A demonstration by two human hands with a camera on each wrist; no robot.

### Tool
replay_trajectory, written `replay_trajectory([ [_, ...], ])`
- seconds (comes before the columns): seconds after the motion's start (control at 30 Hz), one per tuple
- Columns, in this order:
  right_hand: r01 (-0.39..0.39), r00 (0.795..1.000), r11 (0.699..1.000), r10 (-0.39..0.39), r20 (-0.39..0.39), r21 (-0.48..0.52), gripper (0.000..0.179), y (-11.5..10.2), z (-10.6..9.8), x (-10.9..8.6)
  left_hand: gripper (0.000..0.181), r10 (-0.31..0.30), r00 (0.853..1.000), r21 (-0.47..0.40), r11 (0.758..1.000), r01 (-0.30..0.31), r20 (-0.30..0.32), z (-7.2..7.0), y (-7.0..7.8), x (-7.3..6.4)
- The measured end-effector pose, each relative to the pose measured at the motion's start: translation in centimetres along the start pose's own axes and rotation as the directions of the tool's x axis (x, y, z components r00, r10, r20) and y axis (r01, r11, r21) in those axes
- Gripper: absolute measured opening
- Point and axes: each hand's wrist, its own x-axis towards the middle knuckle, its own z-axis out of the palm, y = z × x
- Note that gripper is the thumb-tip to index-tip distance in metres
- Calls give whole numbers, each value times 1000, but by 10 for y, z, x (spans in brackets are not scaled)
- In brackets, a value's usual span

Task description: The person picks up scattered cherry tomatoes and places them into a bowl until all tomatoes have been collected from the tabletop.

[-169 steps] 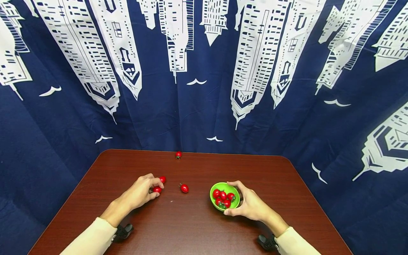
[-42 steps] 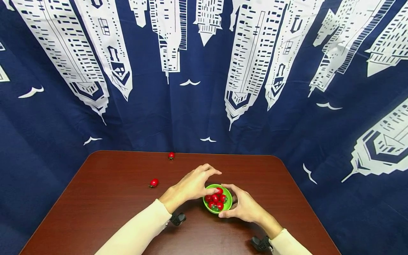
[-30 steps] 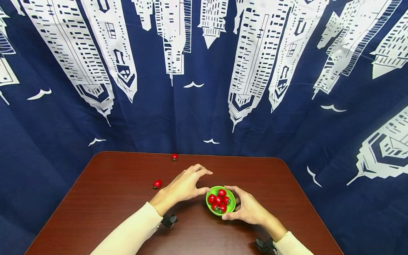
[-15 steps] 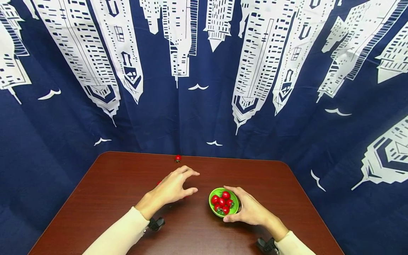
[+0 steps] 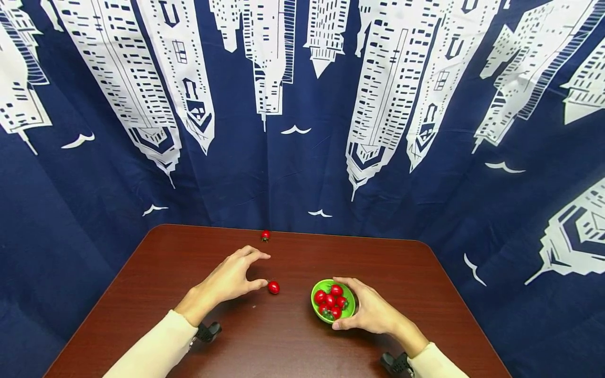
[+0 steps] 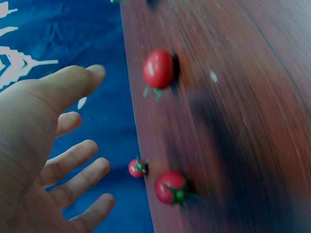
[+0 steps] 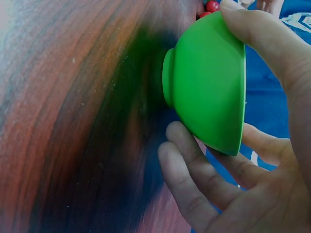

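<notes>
My right hand [image 5: 373, 307] grips a small green bowl [image 7: 209, 82] from its right side, thumb on the near rim and fingers around the far side. Several cherry tomatoes [image 5: 330, 300] with green stems lie in the bowl. My left hand [image 5: 227, 281] hovers over the table's left half, fingers spread and holding nothing. Close by its thumb tip in the head view lies a loose cherry tomato [image 5: 273, 287]. Another tomato [image 6: 171, 188] shows in the left wrist view below the fingers; in the head view the left hand hides it.
One more cherry tomato [image 5: 266, 235] sits at the far edge of the brown wooden table [image 5: 302, 352]. Behind the table hangs a dark blue cloth [image 5: 302, 173] printed with white buildings. A black wrist camera [image 5: 208, 332] is strapped under each forearm.
A tomato from the left group joined those in the bowl. My left hand then drew back leftward from the bowl, uncovering the middle tomato. My right hand kept its grip on the bowl.
</notes>
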Motion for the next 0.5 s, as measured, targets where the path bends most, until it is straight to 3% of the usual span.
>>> replay_trajectory([
  [0.23,-4,1000,1000,4,-3,19,109,0,1,0,82,-56,998,5,998,56,35,-6,-20,-9],
  [0.5,-10,1000,999,10,-7,31,109,1,2,-1,86,-92,993,-8,996,92,76,0,-41,-14],
])
